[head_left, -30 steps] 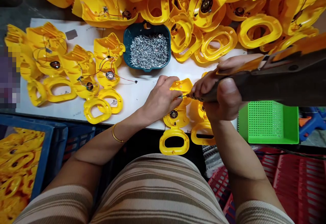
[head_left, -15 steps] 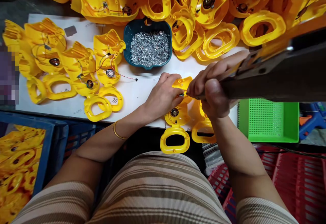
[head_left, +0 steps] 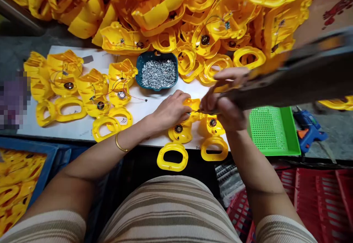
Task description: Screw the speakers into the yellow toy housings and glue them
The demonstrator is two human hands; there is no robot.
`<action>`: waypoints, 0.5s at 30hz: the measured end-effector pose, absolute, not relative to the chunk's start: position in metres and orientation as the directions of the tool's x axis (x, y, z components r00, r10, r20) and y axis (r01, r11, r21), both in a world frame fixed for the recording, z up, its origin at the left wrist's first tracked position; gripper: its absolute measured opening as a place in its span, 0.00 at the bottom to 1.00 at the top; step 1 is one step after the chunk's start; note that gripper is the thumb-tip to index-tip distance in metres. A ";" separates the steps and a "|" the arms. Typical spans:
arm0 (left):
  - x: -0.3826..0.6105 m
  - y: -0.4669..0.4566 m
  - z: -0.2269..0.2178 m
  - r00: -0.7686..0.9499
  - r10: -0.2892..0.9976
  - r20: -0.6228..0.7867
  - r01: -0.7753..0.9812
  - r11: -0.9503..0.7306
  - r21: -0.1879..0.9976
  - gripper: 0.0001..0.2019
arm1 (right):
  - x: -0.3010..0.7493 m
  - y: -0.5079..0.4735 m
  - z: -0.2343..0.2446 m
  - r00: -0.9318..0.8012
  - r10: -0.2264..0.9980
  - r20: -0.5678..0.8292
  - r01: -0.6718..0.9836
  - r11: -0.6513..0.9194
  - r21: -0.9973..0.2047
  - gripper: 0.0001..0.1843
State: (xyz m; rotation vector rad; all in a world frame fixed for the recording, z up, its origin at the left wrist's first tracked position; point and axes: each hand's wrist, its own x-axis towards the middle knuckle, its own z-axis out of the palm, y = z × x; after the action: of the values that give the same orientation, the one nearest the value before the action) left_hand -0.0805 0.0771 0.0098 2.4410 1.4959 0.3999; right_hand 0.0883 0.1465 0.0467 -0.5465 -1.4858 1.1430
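My left hand (head_left: 170,111) is closed on the upper part of a yellow plastic shell (head_left: 184,135) at the table's front edge. A small round speaker sits in this shell, and its oval ring overhangs the edge. My right hand (head_left: 230,105), partly blurred, grips a large dark electric screwdriver (head_left: 281,83) from the right. Its thin tip points left and meets the shell beside my left fingertips; whether a screw is on it I cannot tell. Just to the right lies a second yellow shell (head_left: 213,125), partly behind my right hand.
A dark green tub (head_left: 157,87) of small silver screws stands beyond my hands. More yellow shells (head_left: 95,92) lie to the left and pile up at the back. On the right are a green basket (head_left: 292,132) and a blue glue gun (head_left: 310,130); blue and red crates stand below.
The view has shifted, showing more of the back pile and the glue gun. The screwdriver's body has swung and is blurred; its tip stays by my left fingers at the shell.
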 end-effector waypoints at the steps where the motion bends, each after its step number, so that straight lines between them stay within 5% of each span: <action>1: -0.082 0.078 0.013 0.451 0.887 0.102 0.826 -0.458 0.328 0.06 | 0.100 0.147 0.055 -0.261 0.808 0.527 -0.313 0.446 -0.839 0.18; 5: -0.087 0.080 0.018 0.443 0.885 0.141 0.838 -0.465 0.286 0.05 | 0.151 0.150 0.076 -0.093 0.765 0.637 -0.373 0.566 -0.735 0.12; 10: -0.097 0.088 0.018 0.482 0.867 0.130 0.814 -0.498 0.299 0.07 | 0.186 0.151 0.070 0.075 0.818 0.570 -0.374 0.553 -0.744 0.11; 15: -0.078 0.102 0.029 0.468 0.855 0.223 0.772 -0.518 0.368 0.08 | 0.193 0.150 0.068 0.028 0.817 0.575 -0.415 0.533 -0.737 0.11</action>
State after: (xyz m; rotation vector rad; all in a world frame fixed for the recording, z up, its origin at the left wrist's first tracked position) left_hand -0.0782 0.1016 0.0286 2.4996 1.4086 0.5654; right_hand 0.1927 0.1498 0.0681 -0.4192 -1.1987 0.9951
